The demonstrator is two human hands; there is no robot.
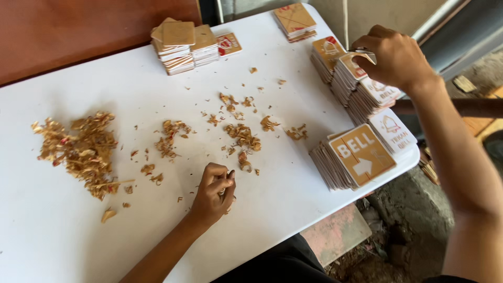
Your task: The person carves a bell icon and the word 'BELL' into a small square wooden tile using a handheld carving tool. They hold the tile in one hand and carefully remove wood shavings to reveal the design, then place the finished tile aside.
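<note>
My left hand [214, 193] rests on the white table [47, 230] near its front edge, fingers curled shut over what looks like a small scrap; I cannot tell exactly what it holds. My right hand [394, 56] reaches to the far right and pinches the top square sign plate [352, 67] of a leaning row of brown-and-white plates [367, 99]. Closer to me, another fanned stack of brown square plates [353, 157] with a white arrow on top sits at the table's right edge.
A heap of tan peeled shavings [84, 149] lies at the left, with smaller scraps [243, 136] scattered mid-table. Stacks of square plates [183, 46] stand at the back, another stack [295, 21] at the back right. Bare ground and rubble lie beyond the right edge.
</note>
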